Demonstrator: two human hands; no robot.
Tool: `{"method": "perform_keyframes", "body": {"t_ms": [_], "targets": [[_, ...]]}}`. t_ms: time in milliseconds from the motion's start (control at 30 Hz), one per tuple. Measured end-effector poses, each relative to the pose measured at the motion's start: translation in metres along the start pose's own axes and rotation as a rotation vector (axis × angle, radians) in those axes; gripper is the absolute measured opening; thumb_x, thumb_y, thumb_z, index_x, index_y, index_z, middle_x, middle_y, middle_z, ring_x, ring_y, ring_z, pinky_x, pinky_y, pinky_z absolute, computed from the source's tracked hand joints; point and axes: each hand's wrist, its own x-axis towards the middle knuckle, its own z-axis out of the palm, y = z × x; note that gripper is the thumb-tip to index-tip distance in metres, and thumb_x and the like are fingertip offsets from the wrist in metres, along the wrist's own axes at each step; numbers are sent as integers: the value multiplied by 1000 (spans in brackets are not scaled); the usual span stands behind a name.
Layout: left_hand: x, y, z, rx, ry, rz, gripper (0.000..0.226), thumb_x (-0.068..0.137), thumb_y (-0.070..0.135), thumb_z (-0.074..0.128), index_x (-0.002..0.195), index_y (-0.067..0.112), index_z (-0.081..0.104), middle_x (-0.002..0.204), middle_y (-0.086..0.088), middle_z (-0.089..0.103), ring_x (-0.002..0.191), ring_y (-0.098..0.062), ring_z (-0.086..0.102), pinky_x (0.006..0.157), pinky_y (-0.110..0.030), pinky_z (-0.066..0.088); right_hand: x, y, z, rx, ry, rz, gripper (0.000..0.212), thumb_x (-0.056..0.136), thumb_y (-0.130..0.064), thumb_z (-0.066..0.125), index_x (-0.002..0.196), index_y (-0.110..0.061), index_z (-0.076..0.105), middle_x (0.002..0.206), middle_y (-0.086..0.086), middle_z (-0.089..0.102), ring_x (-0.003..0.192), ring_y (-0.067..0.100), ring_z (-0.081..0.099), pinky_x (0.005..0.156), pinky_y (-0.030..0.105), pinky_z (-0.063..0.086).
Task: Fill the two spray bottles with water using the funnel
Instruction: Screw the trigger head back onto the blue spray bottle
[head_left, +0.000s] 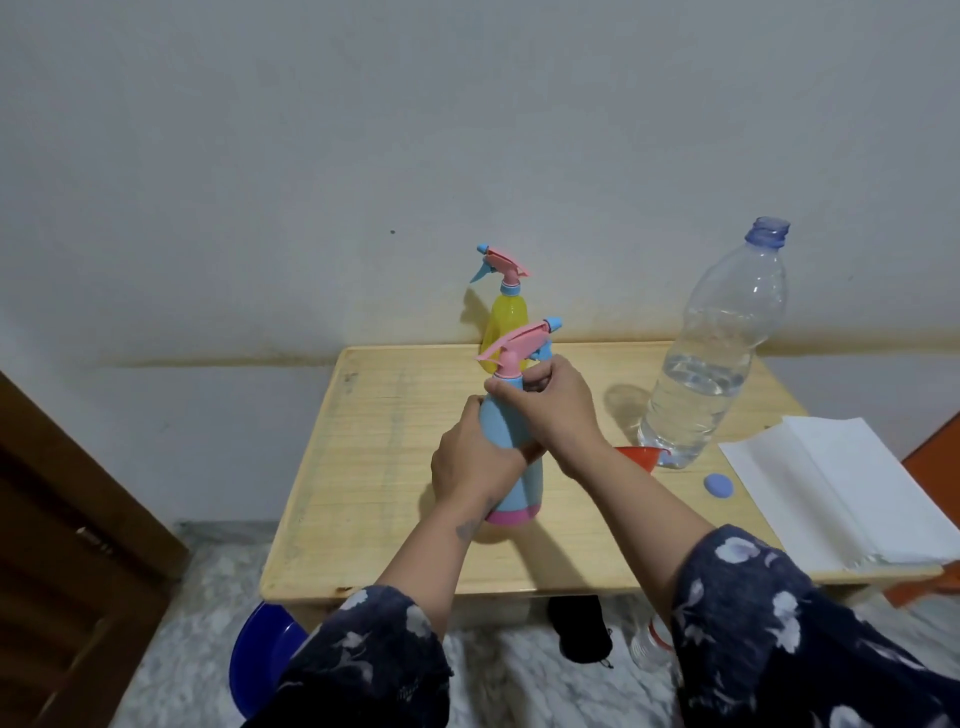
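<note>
A blue spray bottle (522, 491) with a pink base and a pink spray head stands on the wooden table (374, 467). My left hand (467, 462) grips its body. My right hand (550, 405) grips the collar just under the spray head. A yellow spray bottle (506, 317) with its pink head on stands behind, near the wall. An orange funnel (636, 457) lies to the right, partly hidden by my right forearm. A large clear water bottle (711, 358), uncapped and partly full, stands beside the funnel. Its blue cap (718, 487) lies on the table.
A stack of white paper towels (841, 488) lies at the table's right edge. On the floor under the table are a blue basin (265, 654), a black object (579, 629) and a small plastic bottle (649, 644). A brown wooden door (67, 545) stands at the left.
</note>
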Motion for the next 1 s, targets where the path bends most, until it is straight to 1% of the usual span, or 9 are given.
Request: {"method": "perform_keyframes", "body": {"t_ms": [133, 233, 367, 467, 567, 633, 800, 933, 1000], "targets": [[-2, -5, 1, -8, 4, -21, 52, 68, 51, 75, 107, 34, 45, 88, 9, 61, 80, -20, 62, 64, -31, 49, -4, -3, -2, 50, -242, 119, 41, 83, -38, 69, 115, -17, 56, 100, 1, 64, 90, 13, 62, 75, 25, 46], [-3, -4, 0, 19, 10, -7, 53, 68, 51, 75, 108, 35, 44, 89, 8, 62, 82, -21, 63, 66, -33, 51, -1, -6, -8, -39, -260, 19, 18, 87, -28, 65, 99, -14, 68, 93, 5, 68, 86, 18, 63, 70, 27, 47], [-7, 3, 4, -2, 74, -13, 44, 71, 38, 73, 104, 34, 43, 89, 7, 62, 84, -22, 63, 71, -35, 53, -4, -6, 8, -126, 94, -43, 34, 71, -37, 80, 78, -14, 55, 71, -5, 58, 70, 12, 56, 63, 26, 42], [-9, 5, 6, -9, 82, -27, 52, 69, 44, 74, 109, 35, 43, 92, 8, 63, 87, -22, 63, 72, -33, 52, -2, -8, 4, -28, -105, 60, 43, 73, -42, 78, 96, -16, 53, 87, -3, 61, 83, 12, 60, 75, 27, 48], [-7, 7, 5, 4, 75, -10, 52, 67, 51, 74, 104, 35, 41, 91, 10, 61, 84, -20, 61, 68, -31, 50, 6, -12, -13, 66, -384, 158, 31, 89, -32, 62, 110, -9, 59, 99, 2, 64, 97, 18, 60, 85, 31, 45], [-6, 8, 5, 13, 81, -7, 51, 68, 52, 73, 104, 35, 41, 91, 9, 61, 82, -19, 60, 65, -31, 47, 10, -11, -17, 50, -375, 126, 29, 89, -28, 62, 103, -3, 65, 100, 9, 67, 98, 24, 61, 85, 34, 47], [-8, 12, 11, -11, 64, -8, 54, 70, 43, 72, 115, 36, 43, 94, 7, 64, 88, -21, 63, 71, -31, 50, 1, -8, -1, -204, -3, -67, 39, 75, -43, 75, 75, -6, 62, 73, 4, 62, 68, 14, 57, 63, 27, 44], [-4, 11, 7, -25, 83, -30, 50, 69, 49, 73, 106, 34, 42, 88, 8, 62, 81, -21, 62, 62, -29, 44, 3, -9, -13, -108, -307, -34, 27, 91, -35, 60, 98, -8, 61, 89, 4, 62, 85, 18, 58, 77, 31, 45], [-3, 12, 6, -12, 95, -15, 50, 70, 49, 74, 105, 34, 42, 87, 8, 61, 79, -20, 60, 60, -29, 43, 5, -11, -15, -107, -267, -50, 23, 90, -31, 61, 99, -10, 65, 94, 6, 68, 91, 21, 62, 80, 33, 47]]}}
